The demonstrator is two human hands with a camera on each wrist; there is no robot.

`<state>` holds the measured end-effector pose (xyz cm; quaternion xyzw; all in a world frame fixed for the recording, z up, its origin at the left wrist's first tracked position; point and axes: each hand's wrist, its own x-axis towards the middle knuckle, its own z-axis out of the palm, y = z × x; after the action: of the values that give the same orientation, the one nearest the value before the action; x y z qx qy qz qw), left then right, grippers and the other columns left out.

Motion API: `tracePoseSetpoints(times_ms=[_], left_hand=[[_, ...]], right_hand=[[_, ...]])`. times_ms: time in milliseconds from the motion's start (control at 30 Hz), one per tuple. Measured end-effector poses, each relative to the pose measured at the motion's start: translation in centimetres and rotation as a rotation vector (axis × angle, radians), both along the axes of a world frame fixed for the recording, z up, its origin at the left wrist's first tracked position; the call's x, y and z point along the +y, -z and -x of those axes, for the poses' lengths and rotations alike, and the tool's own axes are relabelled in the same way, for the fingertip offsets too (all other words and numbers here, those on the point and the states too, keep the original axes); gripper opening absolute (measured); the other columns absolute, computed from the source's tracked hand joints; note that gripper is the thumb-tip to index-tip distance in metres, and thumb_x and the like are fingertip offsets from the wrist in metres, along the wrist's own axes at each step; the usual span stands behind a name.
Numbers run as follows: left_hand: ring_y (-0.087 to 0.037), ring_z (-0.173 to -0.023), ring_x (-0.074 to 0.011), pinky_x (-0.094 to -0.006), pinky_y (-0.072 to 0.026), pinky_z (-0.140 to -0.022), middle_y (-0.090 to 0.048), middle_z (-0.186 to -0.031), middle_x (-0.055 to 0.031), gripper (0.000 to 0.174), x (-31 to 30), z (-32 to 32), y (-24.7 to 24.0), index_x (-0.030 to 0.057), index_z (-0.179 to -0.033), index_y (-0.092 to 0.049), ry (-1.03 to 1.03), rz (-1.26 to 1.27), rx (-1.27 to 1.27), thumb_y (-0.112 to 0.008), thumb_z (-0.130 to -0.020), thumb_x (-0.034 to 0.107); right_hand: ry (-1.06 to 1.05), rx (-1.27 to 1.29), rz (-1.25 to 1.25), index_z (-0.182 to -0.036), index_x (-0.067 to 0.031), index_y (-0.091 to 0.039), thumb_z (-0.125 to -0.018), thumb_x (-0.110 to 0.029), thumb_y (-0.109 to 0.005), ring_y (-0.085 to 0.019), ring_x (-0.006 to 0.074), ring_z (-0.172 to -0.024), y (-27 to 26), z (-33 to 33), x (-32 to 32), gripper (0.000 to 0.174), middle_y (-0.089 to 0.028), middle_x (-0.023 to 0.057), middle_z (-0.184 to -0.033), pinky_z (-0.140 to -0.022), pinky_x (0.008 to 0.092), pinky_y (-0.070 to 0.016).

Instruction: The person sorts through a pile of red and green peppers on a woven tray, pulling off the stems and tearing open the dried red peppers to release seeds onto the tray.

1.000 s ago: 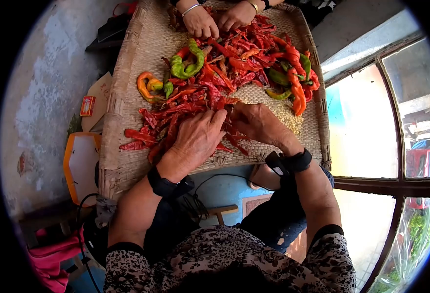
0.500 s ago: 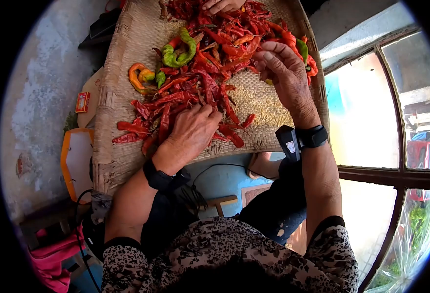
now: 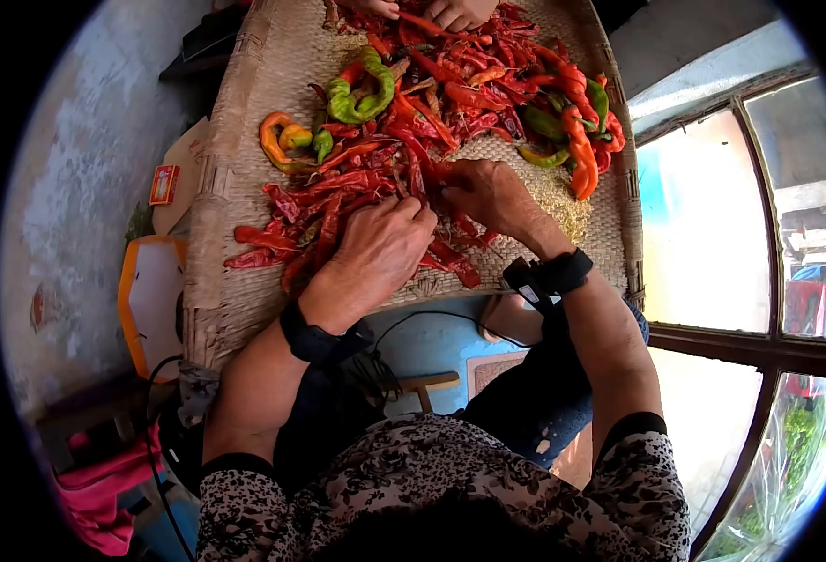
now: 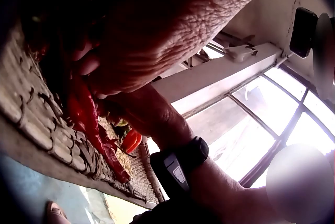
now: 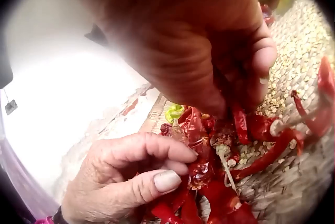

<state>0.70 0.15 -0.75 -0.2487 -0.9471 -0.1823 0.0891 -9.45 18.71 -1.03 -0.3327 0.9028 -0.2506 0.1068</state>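
Observation:
Dried red chili peppers (image 3: 338,183) lie heaped over a woven tray (image 3: 235,169). My left hand (image 3: 375,245) is low in the near part of the heap. In the right wrist view its thumb and curled fingers (image 5: 172,153) hold a dried red chili pepper (image 5: 201,174). Close beside it, my right hand (image 3: 497,201) reaches down with bent fingers. A strip of red chili pepper (image 5: 239,124) hangs under those fingers, its upper end hidden by them. A pale stem (image 5: 226,166) sticks out between the hands.
Another person's hands (image 3: 460,13) work at the tray's far end. A curled green pepper (image 3: 361,98) and an orange one (image 3: 277,140) lie left; fresh red peppers (image 3: 581,155) lie right. Loose seeds (image 3: 563,206) are scattered nearby. A window (image 3: 703,225) stands right of the tray.
My right hand swung out toward the fresh peppers on the right half a second ago, then came back beside the left. My left hand stayed on the heap.

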Motion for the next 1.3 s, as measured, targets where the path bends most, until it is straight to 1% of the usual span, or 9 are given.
tracePoseSetpoints(times_ms=[300, 400, 467, 600, 667, 700, 800, 1033, 1300], left_hand=[[-0.063, -0.085, -0.0336, -0.0406, -0.0522, -0.071, -0.063, -0.097, -0.0181, 0.041, 0.0, 0.2, -0.7, -0.0004, -0.122, -0.049, -0.146, -0.114, -0.012, -0.064, -0.084, 0.009], [-0.062, -0.084, -0.033, -0.0405, -0.0518, -0.071, -0.062, -0.094, -0.0176, 0.039, 0.2, 0.2, -0.3, -0.0012, -0.119, -0.051, -0.151, -0.084, -0.018, -0.064, -0.085, 0.011], [-0.062, -0.083, -0.0325, -0.0404, -0.0514, -0.07, -0.061, -0.092, -0.017, 0.035, 0.1, 0.2, 0.1, -0.0009, -0.115, -0.053, -0.129, -0.047, -0.025, -0.064, -0.085, 0.011], [-0.061, -0.08, -0.0315, -0.0402, -0.0503, -0.069, -0.058, -0.086, -0.0151, 0.023, 0.2, 0.2, 0.1, 0.0004, -0.102, -0.056, -0.103, 0.006, -0.036, -0.064, -0.084, 0.012], [-0.06, -0.08, -0.0316, -0.0404, -0.0501, -0.069, -0.058, -0.086, -0.0149, 0.021, 0.3, 0.1, -0.1, 0.0009, -0.101, -0.056, -0.1, 0.006, -0.035, -0.064, -0.084, 0.012], [-0.06, -0.08, -0.0316, -0.0406, -0.0499, -0.068, -0.058, -0.086, -0.0146, 0.02, 0.3, 0.0, -0.2, 0.0015, -0.099, -0.055, -0.099, 0.006, -0.034, -0.064, -0.084, 0.012], [-0.06, -0.08, -0.0318, -0.0406, -0.05, -0.069, -0.058, -0.085, -0.0144, 0.022, 0.2, 0.1, 0.1, 0.0019, -0.101, -0.056, -0.1, 0.007, -0.046, -0.064, -0.084, 0.012], [-0.061, -0.081, -0.0313, -0.0402, -0.0503, -0.069, -0.058, -0.087, -0.0139, 0.024, -0.1, 0.1, 0.1, 0.0028, -0.103, -0.056, -0.103, 0.003, -0.058, -0.065, -0.083, 0.013], [-0.06, -0.083, -0.0299, -0.0388, -0.0501, -0.068, -0.059, -0.089, -0.0145, 0.027, -0.1, -0.1, -0.1, -0.0011, -0.104, -0.056, -0.092, 0.052, -0.035, -0.065, -0.083, 0.013]], right_hand=[[-0.183, 0.061, 0.094, -0.1, -0.0014, -0.068, -0.084, -0.014, -0.065, -0.064, 0.0329, -0.075, -3.1, -2.0, 1.1, 0.021, -0.067, 0.0166, -0.085, -0.07, 0.0393, -0.0507], [-0.24, -0.104, -0.054, -0.099, -0.0011, -0.068, -0.086, -0.017, -0.067, -0.065, 0.0257, -0.073, -4.9, -1.6, 2.7, 0.021, -0.067, 0.0135, -0.086, -0.067, 0.0358, -0.0514], [-0.096, -0.193, 0.031, -0.11, 0.0001, -0.066, -0.091, -0.025, -0.065, -0.063, 0.0155, -0.071, -5.7, -0.2, 3.5, 0.032, -0.067, 0.0097, -0.084, -0.062, 0.0307, -0.0512], [0.428, 0.013, 0.778, -0.135, 0.0056, -0.044, -0.091, -0.036, -0.065, -0.065, 0.0148, -0.077, -5.6, 2.3, 3.7, 0.064, -0.067, 0.0133, -0.098, -0.06, 0.0305, -0.053], [0.284, 0.349, 0.473, -0.129, 0.0022, -0.052, -0.089, -0.03, -0.068, -0.065, 0.0187, -0.077, -3.7, 3.5, 4.4, 0.054, -0.065, 0.0135, -0.093, -0.063, 0.0329, -0.0533], [0.184, 0.359, 0.324, -0.121, -0.0037, -0.058, -0.085, -0.022, -0.069, -0.065, 0.0266, -0.076, -3.2, 3.0, 3.9, 0.042, -0.063, 0.0145, -0.089, -0.066, 0.0367, -0.0533], [-0.146, 0.402, -0.005, -0.11, -0.0088, -0.064, -0.085, -0.01, -0.064, -0.06, 0.0297, -0.087, -0.7, 1.3, 2.2, 0.025, -0.057, 0.012, -0.094, -0.071, 0.0385, -0.0512], [-0.148, 0.555, -0.073, -0.105, -0.008, -0.064, -0.085, -0.011, -0.064, -0.059, 0.031, -0.089, 0.6, 1.2, 0.7, 0.02, -0.057, 0.0114, -0.094, -0.071, 0.0408, -0.0499], [-0.192, -0.002, -0.044, -0.091, -0.0033, -0.07, -0.086, -0.015, -0.065, -0.064, 0.0321, -0.073, -2.9, -1.0, 2.3, 0.014, -0.067, 0.0146, -0.079, -0.068, 0.0388, -0.0511]])
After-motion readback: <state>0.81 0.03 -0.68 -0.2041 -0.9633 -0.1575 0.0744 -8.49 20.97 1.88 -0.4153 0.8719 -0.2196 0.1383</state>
